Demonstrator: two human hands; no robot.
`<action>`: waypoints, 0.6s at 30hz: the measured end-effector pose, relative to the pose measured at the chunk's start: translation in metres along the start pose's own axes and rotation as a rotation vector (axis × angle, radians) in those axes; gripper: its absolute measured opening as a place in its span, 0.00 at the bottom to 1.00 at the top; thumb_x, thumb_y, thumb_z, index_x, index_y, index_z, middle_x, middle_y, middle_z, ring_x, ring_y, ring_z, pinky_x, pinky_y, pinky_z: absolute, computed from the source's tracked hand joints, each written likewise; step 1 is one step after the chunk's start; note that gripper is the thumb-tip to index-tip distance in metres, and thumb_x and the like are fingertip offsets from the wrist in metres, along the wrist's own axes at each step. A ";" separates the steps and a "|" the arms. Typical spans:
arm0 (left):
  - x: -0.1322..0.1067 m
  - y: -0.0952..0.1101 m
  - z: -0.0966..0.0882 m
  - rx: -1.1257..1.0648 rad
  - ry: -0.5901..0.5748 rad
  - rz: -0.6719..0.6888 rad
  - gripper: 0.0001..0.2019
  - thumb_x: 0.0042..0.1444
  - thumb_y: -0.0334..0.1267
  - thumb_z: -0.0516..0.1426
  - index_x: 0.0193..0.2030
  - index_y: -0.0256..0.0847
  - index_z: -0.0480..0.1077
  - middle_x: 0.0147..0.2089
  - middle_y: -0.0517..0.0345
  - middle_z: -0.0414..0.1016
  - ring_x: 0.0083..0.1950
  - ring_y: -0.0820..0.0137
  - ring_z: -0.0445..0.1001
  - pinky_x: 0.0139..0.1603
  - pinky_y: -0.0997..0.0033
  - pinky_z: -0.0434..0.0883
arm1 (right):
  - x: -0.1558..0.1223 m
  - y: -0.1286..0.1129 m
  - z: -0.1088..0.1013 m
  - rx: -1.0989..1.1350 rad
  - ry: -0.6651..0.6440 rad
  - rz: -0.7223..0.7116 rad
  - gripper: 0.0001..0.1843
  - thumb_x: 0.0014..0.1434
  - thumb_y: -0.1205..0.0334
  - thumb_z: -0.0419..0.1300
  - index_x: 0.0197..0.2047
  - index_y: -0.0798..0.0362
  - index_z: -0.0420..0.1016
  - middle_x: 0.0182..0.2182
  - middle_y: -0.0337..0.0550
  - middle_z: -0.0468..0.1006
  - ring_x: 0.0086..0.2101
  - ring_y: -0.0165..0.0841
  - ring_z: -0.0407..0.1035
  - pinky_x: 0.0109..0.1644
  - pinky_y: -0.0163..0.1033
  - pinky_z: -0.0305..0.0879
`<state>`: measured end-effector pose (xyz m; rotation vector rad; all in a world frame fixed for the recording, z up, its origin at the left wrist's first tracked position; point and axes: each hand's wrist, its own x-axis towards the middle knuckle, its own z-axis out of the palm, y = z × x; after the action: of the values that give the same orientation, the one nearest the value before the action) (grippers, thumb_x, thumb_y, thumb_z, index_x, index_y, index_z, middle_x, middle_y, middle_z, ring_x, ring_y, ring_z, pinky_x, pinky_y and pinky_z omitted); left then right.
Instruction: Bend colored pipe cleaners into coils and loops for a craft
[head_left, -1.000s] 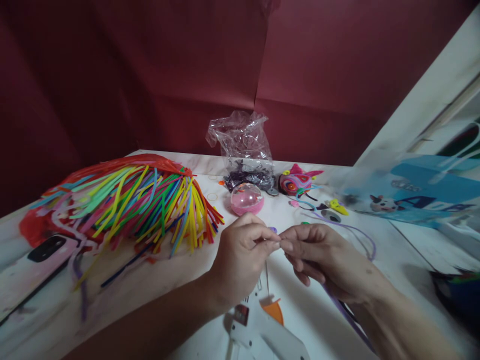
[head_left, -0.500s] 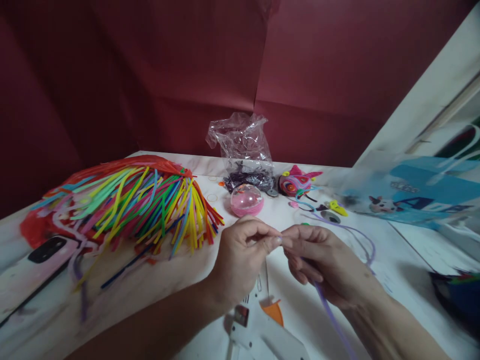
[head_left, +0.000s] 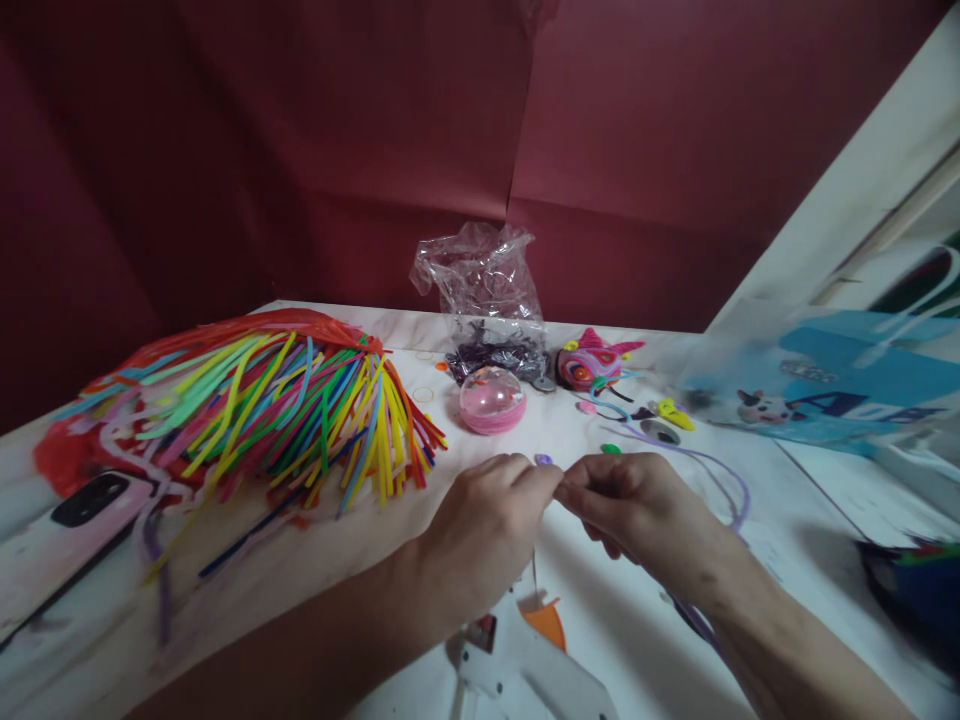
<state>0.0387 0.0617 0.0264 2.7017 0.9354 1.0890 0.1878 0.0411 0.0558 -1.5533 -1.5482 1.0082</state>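
Note:
My left hand (head_left: 491, 520) is closed in a pinch, its back turned up. A small purple curl of pipe cleaner (head_left: 544, 460) shows just beyond its fingers. My right hand (head_left: 637, 500) is closed too, with thumb and forefinger pinched against the left fingertips. From under the right wrist trails a purple pipe cleaner (head_left: 696, 620); the fingers hide the part between the hands. Below them lies a white glue gun (head_left: 536, 655) with an orange trigger (head_left: 546, 625).
Behind the hands are a clear-and-pink ball (head_left: 493, 402), a clear plastic bag (head_left: 487, 285) and a pink fish-like figure (head_left: 592, 362). Colourful pipe cleaners (head_left: 300, 400) spread at left beside a phone (head_left: 64, 550). A blue bag (head_left: 840, 380) stands at right.
My left hand has rolled over so its back faces up, and the purple curl now shows past it. The right hand has turned, and the trailing pipe cleaner has swung right under the wrist.

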 end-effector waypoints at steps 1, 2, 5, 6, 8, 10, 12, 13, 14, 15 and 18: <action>0.000 0.000 0.000 0.013 -0.008 -0.010 0.11 0.56 0.26 0.48 0.36 0.37 0.71 0.30 0.55 0.72 0.34 0.70 0.71 0.34 0.71 0.68 | 0.000 0.000 0.000 -0.002 0.002 -0.008 0.10 0.46 0.63 0.60 0.17 0.55 0.70 0.09 0.33 0.62 0.12 0.21 0.53 0.13 0.27 0.47; 0.000 0.000 0.000 0.025 -0.016 -0.019 0.11 0.56 0.26 0.48 0.35 0.37 0.71 0.29 0.55 0.72 0.33 0.70 0.71 0.33 0.72 0.67 | 0.000 0.000 0.000 0.001 0.004 -0.010 0.10 0.46 0.63 0.60 0.17 0.55 0.70 0.09 0.33 0.63 0.12 0.21 0.53 0.12 0.27 0.47; 0.002 -0.001 -0.002 0.020 0.006 -0.038 0.11 0.55 0.26 0.49 0.29 0.37 0.71 0.27 0.57 0.70 0.30 0.71 0.70 0.30 0.73 0.66 | 0.000 0.001 -0.001 0.040 -0.009 0.029 0.11 0.46 0.61 0.61 0.17 0.55 0.71 0.09 0.33 0.63 0.11 0.21 0.52 0.11 0.27 0.45; 0.002 -0.001 -0.003 -0.009 0.037 -0.039 0.11 0.55 0.26 0.49 0.28 0.37 0.71 0.26 0.57 0.70 0.30 0.72 0.69 0.30 0.74 0.65 | 0.000 0.001 -0.002 0.070 -0.024 0.047 0.11 0.46 0.59 0.62 0.18 0.56 0.71 0.08 0.33 0.63 0.10 0.21 0.52 0.11 0.27 0.45; 0.003 -0.001 -0.004 -0.109 0.125 -0.043 0.10 0.54 0.26 0.50 0.27 0.36 0.71 0.25 0.58 0.70 0.28 0.74 0.69 0.28 0.76 0.65 | -0.001 0.001 -0.004 0.162 -0.071 0.071 0.12 0.46 0.58 0.63 0.19 0.57 0.72 0.09 0.33 0.64 0.10 0.20 0.53 0.11 0.27 0.44; 0.004 0.000 -0.004 -0.227 0.213 -0.061 0.08 0.53 0.26 0.52 0.27 0.35 0.71 0.25 0.58 0.70 0.27 0.75 0.69 0.27 0.77 0.65 | -0.001 0.001 -0.006 0.290 -0.122 0.077 0.12 0.46 0.57 0.64 0.20 0.57 0.72 0.09 0.34 0.65 0.10 0.20 0.53 0.11 0.26 0.42; 0.004 0.002 -0.004 -0.336 0.274 -0.092 0.06 0.51 0.27 0.54 0.27 0.36 0.72 0.25 0.58 0.71 0.27 0.75 0.69 0.27 0.78 0.66 | -0.002 0.001 -0.006 0.430 -0.166 0.091 0.12 0.44 0.58 0.66 0.20 0.58 0.73 0.10 0.34 0.67 0.09 0.19 0.53 0.11 0.26 0.43; 0.004 0.003 -0.005 -0.381 0.298 -0.108 0.06 0.51 0.27 0.55 0.27 0.36 0.72 0.25 0.58 0.71 0.27 0.75 0.70 0.27 0.78 0.66 | -0.002 0.001 -0.005 0.499 -0.184 0.099 0.12 0.43 0.58 0.67 0.21 0.58 0.73 0.10 0.34 0.67 0.09 0.18 0.52 0.11 0.25 0.44; 0.004 0.005 -0.006 -0.423 0.320 -0.126 0.05 0.50 0.27 0.56 0.27 0.36 0.72 0.25 0.58 0.71 0.27 0.75 0.70 0.27 0.78 0.66 | -0.003 0.000 -0.005 0.564 -0.203 0.108 0.11 0.42 0.59 0.68 0.21 0.58 0.74 0.10 0.34 0.68 0.09 0.17 0.51 0.12 0.25 0.46; 0.005 0.006 -0.007 -0.461 0.341 -0.140 0.05 0.49 0.27 0.56 0.26 0.37 0.72 0.25 0.58 0.72 0.27 0.75 0.70 0.27 0.78 0.67 | -0.003 0.000 -0.003 0.624 -0.221 0.115 0.11 0.42 0.59 0.68 0.22 0.58 0.74 0.10 0.34 0.68 0.09 0.16 0.49 0.12 0.25 0.48; 0.005 0.011 -0.010 -0.560 0.402 -0.183 0.05 0.47 0.26 0.58 0.26 0.37 0.72 0.24 0.60 0.71 0.26 0.76 0.70 0.26 0.79 0.67 | -0.005 -0.002 0.000 0.754 -0.258 0.116 0.09 0.43 0.61 0.67 0.22 0.58 0.75 0.11 0.34 0.69 0.08 0.15 0.47 0.13 0.26 0.53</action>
<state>0.0409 0.0546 0.0398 1.9538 0.7508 1.5958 0.1868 0.0358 0.0578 -1.0072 -1.0352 1.6680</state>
